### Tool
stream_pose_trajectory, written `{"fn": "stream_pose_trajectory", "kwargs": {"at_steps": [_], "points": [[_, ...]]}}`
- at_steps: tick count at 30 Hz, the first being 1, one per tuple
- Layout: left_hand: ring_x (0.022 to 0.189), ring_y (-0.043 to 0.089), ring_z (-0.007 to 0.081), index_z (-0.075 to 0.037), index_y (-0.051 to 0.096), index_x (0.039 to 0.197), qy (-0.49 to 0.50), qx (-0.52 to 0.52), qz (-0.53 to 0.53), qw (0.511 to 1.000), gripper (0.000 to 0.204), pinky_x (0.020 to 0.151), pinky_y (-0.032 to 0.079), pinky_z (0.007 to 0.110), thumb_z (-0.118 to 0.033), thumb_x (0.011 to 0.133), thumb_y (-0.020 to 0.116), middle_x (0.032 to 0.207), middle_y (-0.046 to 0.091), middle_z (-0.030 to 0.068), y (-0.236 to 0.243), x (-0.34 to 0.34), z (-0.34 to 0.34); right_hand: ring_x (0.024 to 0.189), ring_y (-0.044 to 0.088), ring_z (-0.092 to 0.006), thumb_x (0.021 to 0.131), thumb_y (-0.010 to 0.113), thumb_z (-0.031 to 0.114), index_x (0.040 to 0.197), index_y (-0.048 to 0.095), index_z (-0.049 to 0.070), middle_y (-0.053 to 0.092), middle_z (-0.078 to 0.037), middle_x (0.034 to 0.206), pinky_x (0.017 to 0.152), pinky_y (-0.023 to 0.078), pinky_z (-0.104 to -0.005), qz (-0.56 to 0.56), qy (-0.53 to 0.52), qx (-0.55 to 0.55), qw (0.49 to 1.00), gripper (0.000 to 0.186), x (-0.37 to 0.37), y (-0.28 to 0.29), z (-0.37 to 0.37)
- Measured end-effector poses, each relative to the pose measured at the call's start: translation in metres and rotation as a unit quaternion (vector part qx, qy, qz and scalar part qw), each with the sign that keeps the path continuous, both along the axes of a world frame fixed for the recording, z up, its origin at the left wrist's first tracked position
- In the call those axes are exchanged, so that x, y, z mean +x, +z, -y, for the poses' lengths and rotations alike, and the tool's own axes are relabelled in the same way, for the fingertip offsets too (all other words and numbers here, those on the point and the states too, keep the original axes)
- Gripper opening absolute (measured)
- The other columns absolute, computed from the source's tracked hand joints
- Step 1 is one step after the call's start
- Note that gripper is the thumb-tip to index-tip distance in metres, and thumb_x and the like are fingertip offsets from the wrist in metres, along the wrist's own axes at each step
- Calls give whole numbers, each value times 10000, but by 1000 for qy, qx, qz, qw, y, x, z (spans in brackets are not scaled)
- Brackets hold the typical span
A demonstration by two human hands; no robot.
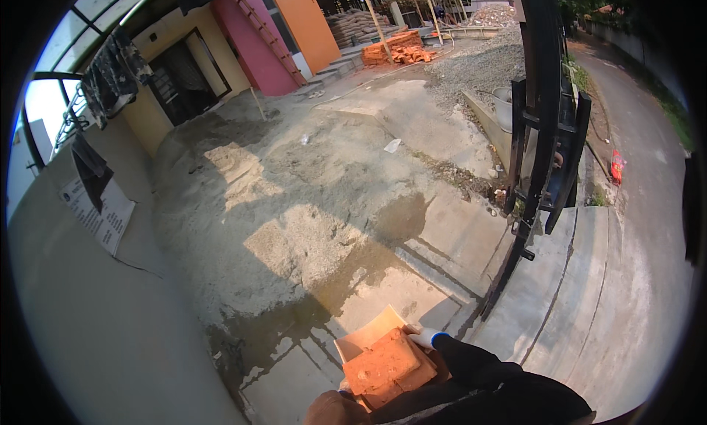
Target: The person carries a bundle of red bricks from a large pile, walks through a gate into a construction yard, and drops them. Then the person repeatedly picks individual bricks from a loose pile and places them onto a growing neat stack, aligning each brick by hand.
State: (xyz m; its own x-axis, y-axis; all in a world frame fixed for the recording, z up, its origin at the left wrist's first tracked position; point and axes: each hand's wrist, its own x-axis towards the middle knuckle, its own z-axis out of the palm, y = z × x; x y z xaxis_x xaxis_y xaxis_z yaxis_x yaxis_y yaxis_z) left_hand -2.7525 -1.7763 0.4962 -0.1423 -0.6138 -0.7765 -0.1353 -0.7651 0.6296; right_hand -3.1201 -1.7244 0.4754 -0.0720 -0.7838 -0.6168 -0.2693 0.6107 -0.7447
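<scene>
A stack of orange-red bricks (390,366) is carried low in front of my body, at the lower middle of the view. Beneath and behind it sticks out a pale orange, flat-sided piece (370,332), perhaps a board or tray. My right hand (423,337), in a white glove with a blue cuff, is closed on the far right side of this load. The black-sleeved right arm reaches across from the lower right. At the near left of the bricks, my left hand (342,392) supports the load; its fingers are mostly hidden.
A sand heap (294,241) covers much of the ground ahead, beside a left wall (96,314). A black metal gate (541,152) stands at the right, before a road (637,152). Farther off are a brick pile (398,49), gravel (479,71) and a ladder (269,38).
</scene>
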Motion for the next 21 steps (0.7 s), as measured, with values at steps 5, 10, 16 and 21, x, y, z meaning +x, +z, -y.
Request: {"fn": "stream_pose_trajectory", "kwargs": {"at_steps": [5, 10, 16, 21], "points": [[1464, 661, 385, -52, 579, 1689, -36, 2, 38, 999, 984, 1150, 585, 529, -853, 1130, 466, 1643, 671, 256, 40, -61, 88, 965, 823, -326, 1111, 715, 556, 1381, 777, -59, 846, -197, 1186, 759, 649, -482, -19, -84, 32, 996, 674, -61, -40, 76], [862, 687, 229, -76, 773, 1157, -32, -107, 86, 990, 780, 831, 547, 404, -830, 1110, 578, 933, 728, 71, 16, -117, 232, 1008, 812, -331, 1148, 690, 471, 1404, 776, -21, 843, -185, 1232, 835, 644, -493, -75, -73, 2, 995, 561, -138, -81, 197], [824, 667, 207, -76, 750, 1100, -138, -140, 86, 977, 709, 775, 543, 397, -765, 1139, 587, 904, 711, 54, 21, -208, 374, 1043, 803, -324, 1159, 676, 467, 1448, 755, -13, 825, -188, 1277, 846, 646, -481, 54, -215, -23, 975, 567, -210, -53, 258], [1028, 814, 304, -42, 744, 1425, -138, -8, -111, 984, 568, 844, 650, 469, -548, 1228, 574, 1166, 831, 166, 8, -317, 455, 1068, 804, -320, 1159, 674, 483, 1509, 723, -19, 810, -196, 1321, 830, 659, -468, -22, -267, 14, 963, 614, -309, 15, 292]]}}
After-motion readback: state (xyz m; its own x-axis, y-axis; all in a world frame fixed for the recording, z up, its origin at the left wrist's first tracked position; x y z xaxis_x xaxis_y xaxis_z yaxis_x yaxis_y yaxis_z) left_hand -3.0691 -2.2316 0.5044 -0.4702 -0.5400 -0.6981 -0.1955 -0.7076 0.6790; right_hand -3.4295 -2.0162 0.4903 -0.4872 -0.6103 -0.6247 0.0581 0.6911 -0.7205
